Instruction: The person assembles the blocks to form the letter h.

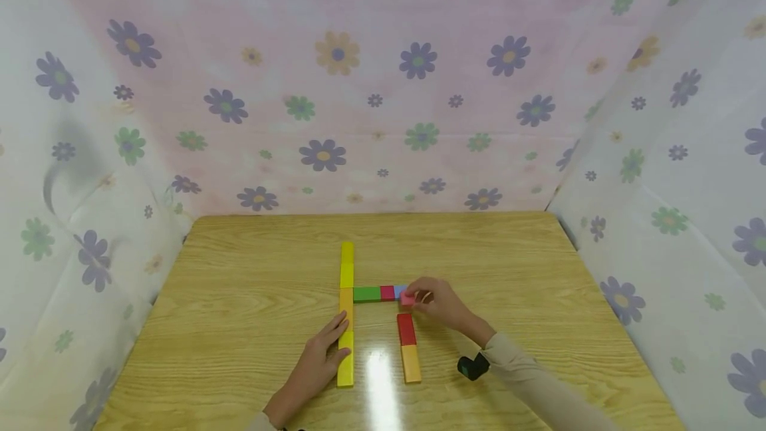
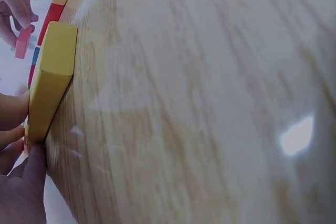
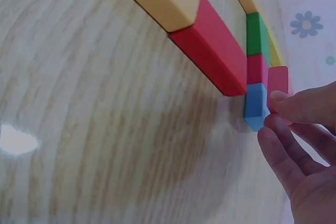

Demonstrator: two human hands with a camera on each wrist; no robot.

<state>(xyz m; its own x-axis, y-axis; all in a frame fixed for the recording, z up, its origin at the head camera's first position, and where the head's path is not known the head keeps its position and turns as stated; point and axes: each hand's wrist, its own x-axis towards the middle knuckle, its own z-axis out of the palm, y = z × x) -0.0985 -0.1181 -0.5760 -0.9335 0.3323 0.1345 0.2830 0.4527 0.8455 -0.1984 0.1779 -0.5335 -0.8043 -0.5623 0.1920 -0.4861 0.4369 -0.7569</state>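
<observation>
My right hand point(image 1: 443, 304) pinches a small pink block point(image 3: 279, 85) between thumb and fingers, over the end of a short crosswise row. That row runs from a green block point(image 1: 367, 294) through a red block point(image 1: 387, 293) to a blue block point(image 3: 255, 103), which the fingers partly cover in the head view. My left hand point(image 1: 317, 358) rests its fingers and thumb along a long row of yellow point(image 1: 346, 371) and orange blocks. The green block meets this row at its middle. Below the pink block lie a longer red block point(image 1: 406, 330) and an orange block point(image 1: 411, 363), end to end.
A dark object point(image 1: 473, 366) lies on the wooden table point(image 1: 239, 285) beside my right sleeve. Flower-patterned cloth point(image 1: 371, 118) hangs behind the table and along both sides. Light glares off the tabletop between the two lengthwise rows.
</observation>
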